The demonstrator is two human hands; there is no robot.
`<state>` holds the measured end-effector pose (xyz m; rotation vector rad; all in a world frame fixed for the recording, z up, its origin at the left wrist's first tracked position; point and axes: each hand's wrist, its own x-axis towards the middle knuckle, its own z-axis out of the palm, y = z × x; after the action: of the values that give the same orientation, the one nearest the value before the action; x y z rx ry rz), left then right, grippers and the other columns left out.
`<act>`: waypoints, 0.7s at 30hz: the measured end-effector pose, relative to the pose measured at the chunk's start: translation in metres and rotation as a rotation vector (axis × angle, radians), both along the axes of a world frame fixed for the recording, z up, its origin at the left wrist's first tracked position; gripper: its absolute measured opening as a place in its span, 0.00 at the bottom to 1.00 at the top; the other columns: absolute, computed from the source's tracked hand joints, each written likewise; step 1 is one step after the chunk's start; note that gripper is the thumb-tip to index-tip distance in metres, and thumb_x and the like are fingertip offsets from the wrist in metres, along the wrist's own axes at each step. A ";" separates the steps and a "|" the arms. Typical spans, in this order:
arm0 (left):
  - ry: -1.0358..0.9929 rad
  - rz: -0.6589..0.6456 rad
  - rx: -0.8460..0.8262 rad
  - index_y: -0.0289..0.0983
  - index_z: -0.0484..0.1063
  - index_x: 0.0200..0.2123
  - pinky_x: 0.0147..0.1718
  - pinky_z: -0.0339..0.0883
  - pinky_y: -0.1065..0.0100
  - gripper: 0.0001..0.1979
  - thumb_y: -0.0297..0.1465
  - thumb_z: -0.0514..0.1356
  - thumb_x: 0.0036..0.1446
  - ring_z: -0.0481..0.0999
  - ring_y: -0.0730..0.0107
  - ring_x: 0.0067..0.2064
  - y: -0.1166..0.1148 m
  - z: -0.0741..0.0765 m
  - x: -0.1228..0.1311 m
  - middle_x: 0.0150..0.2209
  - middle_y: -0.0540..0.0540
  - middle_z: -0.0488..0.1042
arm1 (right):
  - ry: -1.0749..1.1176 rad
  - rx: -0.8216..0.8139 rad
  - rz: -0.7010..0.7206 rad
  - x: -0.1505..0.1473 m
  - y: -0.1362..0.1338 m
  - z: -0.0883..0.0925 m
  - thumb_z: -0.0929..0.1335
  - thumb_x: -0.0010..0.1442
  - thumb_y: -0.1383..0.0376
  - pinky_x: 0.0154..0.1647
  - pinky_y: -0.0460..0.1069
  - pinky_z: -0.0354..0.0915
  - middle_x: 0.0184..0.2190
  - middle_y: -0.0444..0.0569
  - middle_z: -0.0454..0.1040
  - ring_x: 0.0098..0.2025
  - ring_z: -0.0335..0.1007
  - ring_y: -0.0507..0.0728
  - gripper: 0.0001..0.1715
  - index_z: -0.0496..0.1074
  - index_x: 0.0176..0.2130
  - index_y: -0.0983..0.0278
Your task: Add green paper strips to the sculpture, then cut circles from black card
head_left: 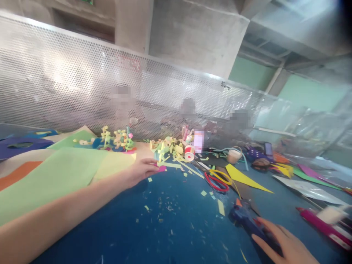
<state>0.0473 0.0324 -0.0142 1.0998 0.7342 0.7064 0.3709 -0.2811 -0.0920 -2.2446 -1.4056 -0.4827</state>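
My left hand [143,169] reaches far across the blue table [170,223], its fingertips pinched on a small pink paper piece [161,168] beside a pile of yellow-green paper shapes [166,146]. My right hand [286,244] rests at the lower right, fingers wrapped over a dark blue glue gun [247,220] with an orange tip that lies on the table.
Large green, orange and purple paper sheets [55,172] cover the left. Red- and yellow-handled scissors [218,179], a tape roll [189,152], a yellow paper triangle [244,179] and a pink tool [321,225] lie around. A perforated metal screen [110,84] stands behind, with people beyond it.
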 end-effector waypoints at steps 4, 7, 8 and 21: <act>0.035 -0.011 0.020 0.33 0.71 0.33 0.51 0.66 0.65 0.11 0.18 0.63 0.44 0.78 0.66 0.39 -0.002 -0.005 0.004 0.30 0.46 0.76 | 0.059 -0.093 0.031 -0.014 0.002 0.015 0.61 0.54 0.50 0.41 0.54 0.71 0.42 0.55 0.75 0.43 0.74 0.62 0.25 0.70 0.46 0.61; 0.045 -0.035 0.018 0.33 0.71 0.34 0.52 0.66 0.64 0.11 0.19 0.64 0.44 0.78 0.66 0.40 -0.005 -0.009 0.005 0.32 0.45 0.77 | 0.018 -0.105 0.088 -0.013 0.004 0.023 0.60 0.57 0.52 0.42 0.53 0.70 0.41 0.56 0.75 0.43 0.73 0.62 0.24 0.69 0.46 0.61; 0.047 -0.042 0.016 0.33 0.71 0.35 0.52 0.66 0.64 0.12 0.19 0.64 0.44 0.78 0.66 0.40 -0.007 -0.010 0.005 0.34 0.44 0.77 | -0.002 -0.104 0.099 -0.009 0.005 0.024 0.59 0.58 0.53 0.42 0.53 0.70 0.40 0.55 0.74 0.43 0.73 0.62 0.23 0.68 0.47 0.61; 0.016 -0.003 0.089 0.34 0.72 0.39 0.50 0.66 0.63 0.17 0.25 0.66 0.43 0.76 0.64 0.43 -0.018 -0.033 0.008 0.40 0.43 0.76 | -0.068 -0.168 0.028 0.112 0.006 0.011 0.57 0.58 0.57 0.47 0.57 0.64 0.42 0.57 0.72 0.45 0.70 0.64 0.22 0.66 0.47 0.63</act>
<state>0.0549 0.0147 -0.0472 1.1885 0.7204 0.7345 0.4830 -0.2746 -0.0805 -2.3563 -1.5622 -0.4513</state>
